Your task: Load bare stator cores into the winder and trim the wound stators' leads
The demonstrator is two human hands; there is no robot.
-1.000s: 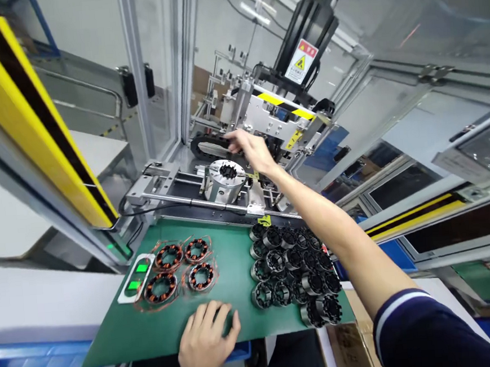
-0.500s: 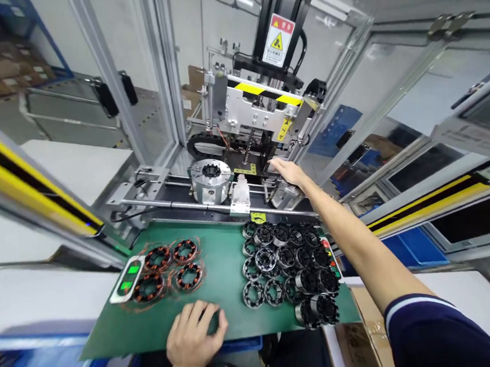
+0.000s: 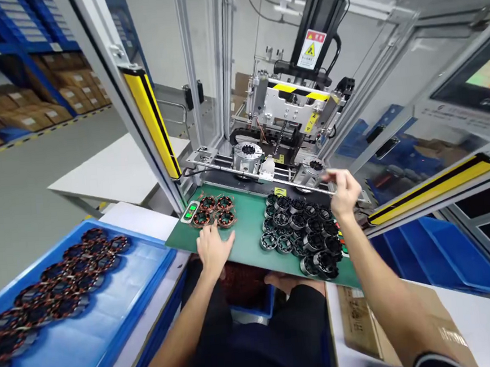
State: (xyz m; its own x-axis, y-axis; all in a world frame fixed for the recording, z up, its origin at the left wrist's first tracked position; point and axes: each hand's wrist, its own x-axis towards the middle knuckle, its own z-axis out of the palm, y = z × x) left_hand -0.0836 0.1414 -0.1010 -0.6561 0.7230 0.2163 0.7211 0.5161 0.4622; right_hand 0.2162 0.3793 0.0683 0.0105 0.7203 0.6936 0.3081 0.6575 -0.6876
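My left hand (image 3: 213, 248) lies at the front of the green work mat (image 3: 248, 228), fingers outstretched and apart. Its fingertips reach the front edge of several copper-wound stator rings (image 3: 226, 219); whether they touch cannot be made out. Raised at the right is my right hand (image 3: 344, 191), its fingers loosely bent and slightly blurred, with nothing visible in them. Those fingers are beside the right round metal fixture (image 3: 310, 173), which has a black toothed core in its top. A matching left fixture (image 3: 248, 158) also holds a black toothed core.
Many black-and-silver stator cores (image 3: 298, 222) stand in rows on the mat's right. A blue tray (image 3: 110, 307) at left holds wound stators. Behind the fixtures stands the press head (image 3: 293, 103). Yellow safety bars (image 3: 153, 123) flank the machine opening; a cardboard box (image 3: 362, 327) sits at lower right.
My view has swung left and down, bringing in the blue tray. My right hand has drawn back from over the right fixture, exposing its top. My left hand has moved up to the wound stators.
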